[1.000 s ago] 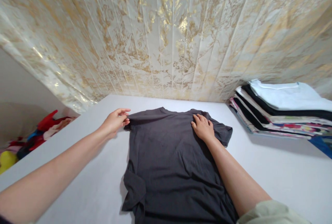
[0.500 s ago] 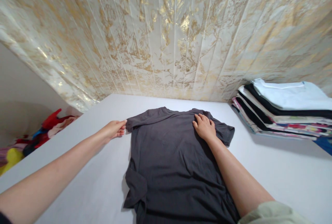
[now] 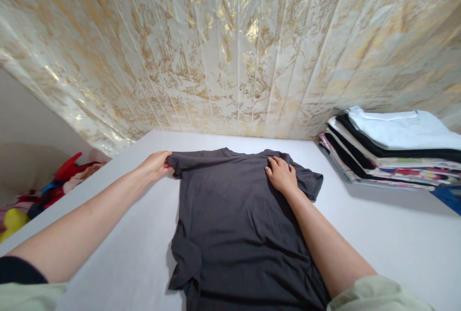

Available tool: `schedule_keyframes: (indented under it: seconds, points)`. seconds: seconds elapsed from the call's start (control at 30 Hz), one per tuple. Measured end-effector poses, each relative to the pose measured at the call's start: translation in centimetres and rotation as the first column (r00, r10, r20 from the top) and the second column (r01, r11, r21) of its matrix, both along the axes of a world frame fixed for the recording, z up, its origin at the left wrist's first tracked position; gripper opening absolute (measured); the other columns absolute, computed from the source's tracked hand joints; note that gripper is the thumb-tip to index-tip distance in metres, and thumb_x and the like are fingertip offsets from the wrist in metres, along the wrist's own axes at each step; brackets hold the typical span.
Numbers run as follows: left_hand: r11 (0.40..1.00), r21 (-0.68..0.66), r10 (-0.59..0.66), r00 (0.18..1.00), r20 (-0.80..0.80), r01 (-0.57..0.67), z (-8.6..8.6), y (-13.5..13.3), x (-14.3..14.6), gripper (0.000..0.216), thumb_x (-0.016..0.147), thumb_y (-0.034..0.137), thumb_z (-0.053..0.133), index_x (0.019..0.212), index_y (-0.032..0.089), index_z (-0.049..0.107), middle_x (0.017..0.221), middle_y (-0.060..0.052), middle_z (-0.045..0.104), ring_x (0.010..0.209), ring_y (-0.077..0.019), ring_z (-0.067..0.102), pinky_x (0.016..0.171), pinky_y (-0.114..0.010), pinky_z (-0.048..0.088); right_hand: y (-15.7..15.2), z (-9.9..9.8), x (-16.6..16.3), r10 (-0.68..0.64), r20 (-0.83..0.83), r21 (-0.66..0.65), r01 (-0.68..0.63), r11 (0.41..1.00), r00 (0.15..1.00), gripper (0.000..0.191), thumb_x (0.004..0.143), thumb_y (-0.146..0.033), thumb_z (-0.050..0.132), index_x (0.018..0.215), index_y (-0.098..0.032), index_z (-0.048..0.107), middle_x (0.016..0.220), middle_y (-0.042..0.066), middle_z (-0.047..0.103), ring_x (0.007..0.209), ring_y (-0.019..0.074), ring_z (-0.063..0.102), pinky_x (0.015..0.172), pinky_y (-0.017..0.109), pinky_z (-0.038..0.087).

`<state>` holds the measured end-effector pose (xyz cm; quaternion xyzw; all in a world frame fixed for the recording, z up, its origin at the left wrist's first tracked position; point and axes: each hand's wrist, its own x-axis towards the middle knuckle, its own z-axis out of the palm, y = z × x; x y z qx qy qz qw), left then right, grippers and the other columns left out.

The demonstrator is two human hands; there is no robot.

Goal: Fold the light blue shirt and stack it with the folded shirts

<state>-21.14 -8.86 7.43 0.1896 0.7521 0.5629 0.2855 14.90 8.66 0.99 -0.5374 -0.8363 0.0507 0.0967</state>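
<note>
1. As I watch by way of the head view, the only one, a dark grey short-sleeved shirt of thin-looking cloth lies spread on a flat white work surface, its neckline towards a pale, gold-patterned creased hanging.
2. The left hand has its fingers closed on the end of the near sleeve, pulling it out sideways. The right hand lies palm down by the other shoulder, fingers slightly spread, gripping nothing that I can see.
3. I'd judge the shirt light, limp and hard to break, quick to wrinkle or slide; sleeve ends, shoulders and side seams look the best holds. One flap is bunched at its lower left side.
4. White surface shows along both sides, giving sideways room. A neat stack of folded clothes bounds the far right; a multicoloured cloth heap sits beyond the left edge. The hem runs out of view.
</note>
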Motion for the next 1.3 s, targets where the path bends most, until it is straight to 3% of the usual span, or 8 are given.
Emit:
schedule_keyframes:
  seconds: [0.1, 0.23, 0.47, 0.57, 0.73, 0.97, 1.13, 1.3]
  points:
    - [0.995, 0.047, -0.092, 0.996, 0.018, 0.091, 0.0, 0.0, 1.0, 0.016, 0.077, 0.03, 0.062, 0.088, 0.018, 0.058, 0.076, -0.005, 0.068, 0.074, -0.0185, 0.067, 0.067, -0.03, 0.055, -0.1, 0.1, 0.0, -0.001, 0.008, -0.005, 0.001, 1.0, 1.0, 0.049, 0.097, -0.04, 0.031, 0.142, -0.024, 0.042, 0.151, 0.007, 0.037, 0.138, 0.0223, 0.03, 0.112, 0.049, 0.022]
    - [0.972, -0.03, -0.235, 0.957, -0.171, 0.233, -1.3, -0.8, 2.3, 0.062, 0.073, 0.03, 0.07, 0.13, 0.02, 0.048, 0.104, -0.011, 0.069, 0.092, -0.0204, 0.067, 0.079, -0.031, 0.053, -0.1, 0.1, 0.0, 0.004, 0.007, -0.005, -0.004, 1.0, 1.0, 0.049, 0.097, -0.039, 0.03, 0.142, -0.023, 0.042, 0.151, 0.007, 0.037, 0.138, 0.0219, 0.03, 0.112, 0.048, 0.022]
    - [0.965, -0.125, -0.264, 0.842, -0.47, 0.232, -1.2, -1.0, 2.1, 0.05, 0.064, 0.035, 0.066, 0.111, 0.018, 0.065, 0.097, -0.006, 0.07, 0.094, -0.0245, 0.064, 0.087, -0.036, 0.049, 0.1, -0.1, 0.0, 0.006, -0.011, 0.004, -0.005, 1.0, 1.0, 0.048, 0.097, -0.039, 0.032, 0.141, -0.023, 0.043, 0.15, 0.008, 0.038, 0.137, 0.023, 0.031, 0.111, 0.05, 0.022]
    - [0.979, -0.031, -0.196, 0.876, -0.441, 0.203, 0.0, -1.0, 3.0, 0.057, 0.067, 0.04, 0.062, 0.12, 0.018, 0.062, 0.094, -0.005, 0.069, 0.093, -0.0232, 0.064, 0.083, -0.033, 0.049, 0.0, -0.1, 0.1, 0.012, -0.021, 0.011, -0.011, 1.0, 1.0, 0.048, 0.097, -0.039, 0.033, 0.141, -0.023, 0.044, 0.15, 0.008, 0.039, 0.137, 0.0228, 0.032, 0.111, 0.049, 0.023]
    - [0.918, -0.17, -0.395, 0.864, -0.313, 0.359, -0.3, -1.9, 4.2, 0.053, 0.063, 0.048, 0.067, 0.108, 0.021, 0.065, 0.099, -0.006, 0.072, 0.098, -0.0236, 0.065, 0.082, -0.031, 0.049, 0.0, 0.1, 0.1, 0.001, -0.022, 0.003, -0.001, 1.0, 1.0, 0.047, 0.097, -0.038, 0.034, 0.141, -0.023, 0.043, 0.15, 0.007, 0.039, 0.138, 0.0223, 0.032, 0.111, 0.05, 0.022]
    - [0.708, -0.697, -0.599, 0.616, -0.512, 0.11, -0.8, -2.7, 1.8, 0.045, 0.08, 0.044, 0.049, 0.117, 0.02, 0.058, 0.08, -0.004, 0.07, 0.079, -0.0247, 0.067, 0.072, -0.033, 0.049, 0.1, 0.0, 0.0, 0.001, -0.026, -0.004, -0.001, 1.0, 1.0, 0.047, 0.097, -0.039, 0.034, 0.141, -0.024, 0.043, 0.15, 0.007, 0.039, 0.138, 0.0217, 0.03, 0.112, 0.05, 0.022]
    - [0.751, -0.659, -0.64, 0.284, -0.714, 0.036, 1.0, -0.2, 3.1, 0.031, 0.087, 0.036, 0.044, 0.106, 0.021, 0.062, 0.102, -0.008, 0.065, 0.092, -0.0231, 0.064, 0.077, -0.031, 0.047, 0.2, -0.2, 0.0, -0.002, -0.026, -0.002, 0.002, 1.0, 1.0, 0.048, 0.097, -0.038, 0.034, 0.141, -0.023, 0.043, 0.15, 0.007, 0.039, 0.138, 0.0221, 0.031, 0.112, 0.05, 0.022]
    - [0.729, -0.677, -0.675, 0.265, -0.688, 0.102, -0.4, 4.4, 4.5, 0.029, 0.084, 0.034, 0.054, 0.108, 0.02, 0.062, 0.105, -0.007, 0.062, 0.094, -0.0213, 0.062, 0.078, -0.028, 0.046, 0.0, 0.0, 0.0, 0.003, -0.02, 0.006, -0.003, 1.0, 1.0, 0.048, 0.097, -0.038, 0.033, 0.141, -0.024, 0.043, 0.15, 0.008, 0.039, 0.138, 0.0224, 0.031, 0.111, 0.05, 0.022]
